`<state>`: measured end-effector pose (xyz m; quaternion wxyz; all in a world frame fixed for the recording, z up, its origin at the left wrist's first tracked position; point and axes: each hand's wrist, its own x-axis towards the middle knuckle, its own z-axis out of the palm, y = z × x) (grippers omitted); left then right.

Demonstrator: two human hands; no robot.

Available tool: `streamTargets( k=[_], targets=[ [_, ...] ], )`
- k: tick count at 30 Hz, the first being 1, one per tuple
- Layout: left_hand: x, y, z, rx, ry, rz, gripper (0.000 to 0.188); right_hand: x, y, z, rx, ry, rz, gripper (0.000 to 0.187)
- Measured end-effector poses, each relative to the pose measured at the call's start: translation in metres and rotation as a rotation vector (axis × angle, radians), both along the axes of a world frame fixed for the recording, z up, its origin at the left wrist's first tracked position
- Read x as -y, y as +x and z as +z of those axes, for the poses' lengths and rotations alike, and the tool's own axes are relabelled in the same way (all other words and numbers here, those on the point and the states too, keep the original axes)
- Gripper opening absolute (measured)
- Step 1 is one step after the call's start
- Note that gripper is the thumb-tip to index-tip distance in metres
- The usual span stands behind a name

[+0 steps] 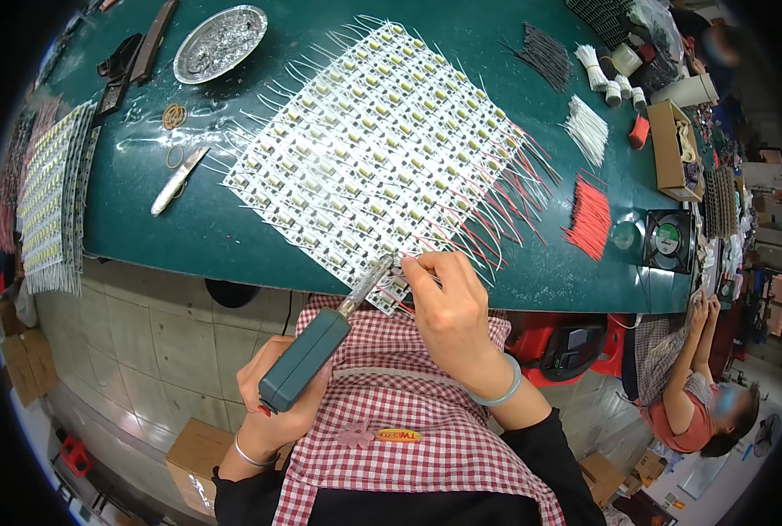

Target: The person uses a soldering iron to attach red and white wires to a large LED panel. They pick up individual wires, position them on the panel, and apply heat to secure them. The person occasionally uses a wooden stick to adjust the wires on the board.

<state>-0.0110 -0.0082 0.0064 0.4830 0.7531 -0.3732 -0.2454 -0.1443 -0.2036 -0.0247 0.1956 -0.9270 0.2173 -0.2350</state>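
Note:
My left hand (pixel 278 386) is wrapped round the dark green body of a soldering iron (pixel 307 355). Its metal barrel points up and right, and the tip meets the near corner of a large panel of small white circuit boards (pixel 321 162). At that corner, the fingers of my right hand (pixel 450 302) are pinched together close beside the tip, on what looks like a thin wire mostly hidden by the fingers. Rows of yellowish parts cover the panel. White wires stick out along its upper-left edge, red and white wires (pixel 518 188) along its right edge.
Right of the panel lie bundles of red wires (pixel 588 219), white wires (pixel 586 131) and black wires (pixel 542 57). A small fan (pixel 668 241) stands at the table's right end. Leftward are a knife (pixel 178 182), a metal dish (pixel 221 44) and stacked panels (pixel 53 197). Another person (pixel 685 403) sits at right.

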Motion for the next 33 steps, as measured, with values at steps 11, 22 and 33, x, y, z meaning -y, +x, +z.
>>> streamTargets(
  k=[11,22,33],
  targets=[
    [-0.017,-0.002,-0.013,-0.041,-0.016,0.023,0.021,-0.001,0.001,0.003,-0.01,-0.007,-0.005,0.032],
    [-0.015,-0.001,-0.005,-0.014,-0.015,0.027,0.024,-0.002,0.0,0.002,0.013,-0.029,-0.036,0.03],
    [-0.03,-0.001,-0.005,0.056,0.02,0.016,0.024,-0.015,-0.001,0.005,0.05,0.065,-0.003,0.029]
  ],
)
